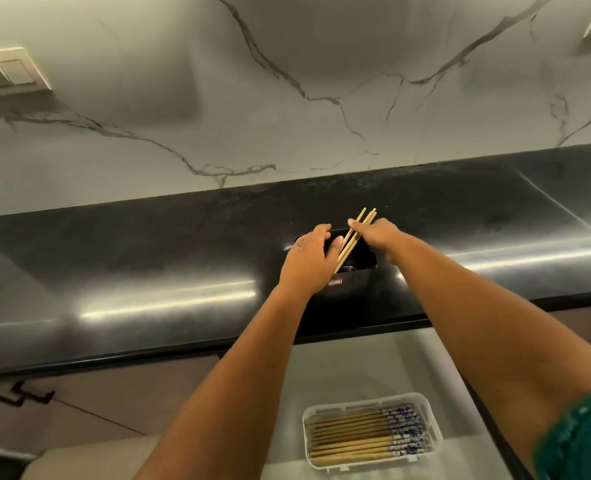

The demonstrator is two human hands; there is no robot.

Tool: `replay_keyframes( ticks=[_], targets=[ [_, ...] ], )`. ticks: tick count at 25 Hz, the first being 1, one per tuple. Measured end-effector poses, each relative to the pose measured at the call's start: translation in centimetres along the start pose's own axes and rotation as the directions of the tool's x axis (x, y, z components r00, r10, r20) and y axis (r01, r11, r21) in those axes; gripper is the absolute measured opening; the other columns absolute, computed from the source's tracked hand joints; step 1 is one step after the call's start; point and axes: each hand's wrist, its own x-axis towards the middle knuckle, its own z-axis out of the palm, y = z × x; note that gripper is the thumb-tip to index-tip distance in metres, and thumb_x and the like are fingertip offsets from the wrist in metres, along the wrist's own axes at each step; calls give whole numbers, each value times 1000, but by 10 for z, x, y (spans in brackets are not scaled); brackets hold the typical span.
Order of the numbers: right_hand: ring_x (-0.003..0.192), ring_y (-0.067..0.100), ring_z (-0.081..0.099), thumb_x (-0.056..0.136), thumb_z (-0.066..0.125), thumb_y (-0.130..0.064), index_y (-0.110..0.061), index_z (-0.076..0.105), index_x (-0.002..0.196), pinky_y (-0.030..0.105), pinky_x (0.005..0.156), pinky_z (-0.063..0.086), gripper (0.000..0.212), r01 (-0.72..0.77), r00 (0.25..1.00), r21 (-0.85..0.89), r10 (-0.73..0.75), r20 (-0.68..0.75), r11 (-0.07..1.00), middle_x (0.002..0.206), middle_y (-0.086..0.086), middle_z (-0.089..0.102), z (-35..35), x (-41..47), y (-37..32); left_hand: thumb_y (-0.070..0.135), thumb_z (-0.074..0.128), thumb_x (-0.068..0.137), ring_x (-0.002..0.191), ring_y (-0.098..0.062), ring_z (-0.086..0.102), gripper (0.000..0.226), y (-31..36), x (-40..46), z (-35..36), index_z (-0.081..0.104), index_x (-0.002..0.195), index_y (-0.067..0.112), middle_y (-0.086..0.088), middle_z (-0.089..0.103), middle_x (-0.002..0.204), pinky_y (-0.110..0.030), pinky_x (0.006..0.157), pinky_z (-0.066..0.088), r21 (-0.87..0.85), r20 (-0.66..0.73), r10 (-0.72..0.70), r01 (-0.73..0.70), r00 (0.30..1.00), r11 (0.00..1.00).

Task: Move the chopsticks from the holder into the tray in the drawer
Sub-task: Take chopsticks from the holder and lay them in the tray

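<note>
While both arms are reaching forward over the black desk (148, 258), the left hand (308, 259) is curling its fingers over the near-left rim of the black holder (360, 271), gripping it. The right hand (373, 233) is pinching a small bundle of wooden chopsticks (351, 242), which are leaning tilted with their lower ends inside the holder. Below the desk edge, a white tray (425, 407) is lying in the open drawer (356, 362), holding many more chopsticks side by side.
</note>
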Motion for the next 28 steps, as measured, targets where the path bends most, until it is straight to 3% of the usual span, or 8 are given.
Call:
replay_keyframes(
  ticks=[5,8,12,19,21,23,25,28],
  targets=[
    [99,23,60,94,58,-28,-9,68,110,36,84,46,27,25,997,296,-1,-81,955,107,9,65,12,13,-9,20,56,92,115,-17,54,35,-15,-1,6,51,127,18,-2,61,124,-22,86,36,-5,-4,-28,28,1000,1000],
    [89,18,60,96,53,-27,-11,70,105,33,80,44,24,117,987,197,-92,-135,973,102,6,67,14,7,-16,10,56,92,111,-11,52,38,-15,-3,9,51,128,18,-2,60,125,-19,83,36,-42,-5,-97,97,995,994],
    [93,17,67,99,48,-23,-12,65,102,32,87,50,20,274,955,159,-248,-163,949,103,6,72,10,-8,-26,12,57,92,119,-19,52,38,-13,-7,6,50,129,17,-3,59,128,-21,87,35,-55,-22,-79,78,997,995],
    [83,24,68,97,50,-23,0,59,91,43,79,55,25,652,669,-81,-622,-406,754,89,13,70,-22,-86,-60,26,56,94,134,-28,41,67,41,-10,-22,20,149,14,-6,46,146,-40,110,29,-166,-52,-109,99,993,981],
    [83,18,70,96,52,-19,-4,61,93,38,79,57,17,736,619,-64,-709,-337,674,91,10,72,-41,-119,-70,32,54,94,132,-27,44,62,72,-13,-38,27,147,14,-9,46,146,-41,108,36,-240,-69,-99,80,993,968],
    [86,15,72,96,52,-15,-5,62,99,35,82,58,14,757,650,50,-742,-163,652,93,10,73,-60,-150,-71,34,53,95,116,-27,57,45,95,-25,-52,46,134,15,-11,61,126,-45,99,46,-338,-45,-91,71,995,939],
    [89,18,72,97,51,-14,-1,60,104,35,84,57,17,731,675,134,-738,1,669,97,12,73,-76,-179,-61,31,53,95,104,-32,64,31,111,-47,-63,59,118,11,-13,68,108,-43,92,51,-480,88,-84,116,993,870],
    [90,19,72,98,49,-15,0,59,109,30,82,58,21,673,700,198,-700,139,713,100,12,72,-97,-215,-39,21,54,95,103,-30,67,27,131,-93,-65,62,115,4,-15,71,108,-34,88,56,-715,362,-17,289,932,637]
  ],
)
